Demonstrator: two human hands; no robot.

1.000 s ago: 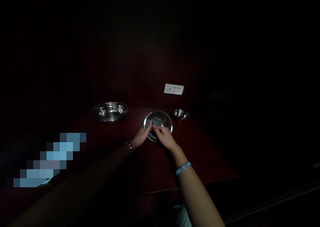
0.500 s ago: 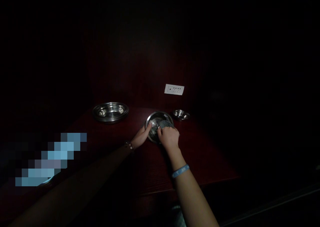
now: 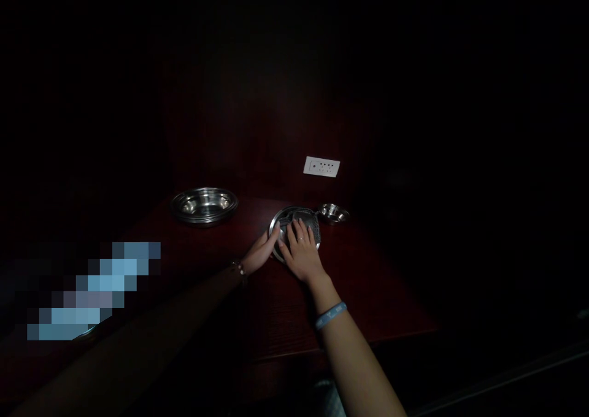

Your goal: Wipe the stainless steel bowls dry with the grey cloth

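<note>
A shiny steel dish [image 3: 278,222] lies on the dark red table [image 3: 377,294], just in front of me. My left hand [image 3: 260,252] grips its left rim, thumb on the edge. My right hand [image 3: 301,252] lies flat in the dish, fingers stretched out, pressing a grey cloth [image 3: 307,225] against the metal. Only the cloth's far edge shows beyond my fingertips. A blue band sits on my right wrist.
A stack of larger steel basins [image 3: 204,205] stands to the left. A small steel bowl [image 3: 332,213] sits just right of the dish. A white socket plate [image 3: 321,167] is on the dark wall behind. The room is very dark; the table's front edge runs below my arms.
My right hand went from pinching the cloth in the dish to lying flat on it, and shifted towards the dish's right side. My left hand stayed on the rim.
</note>
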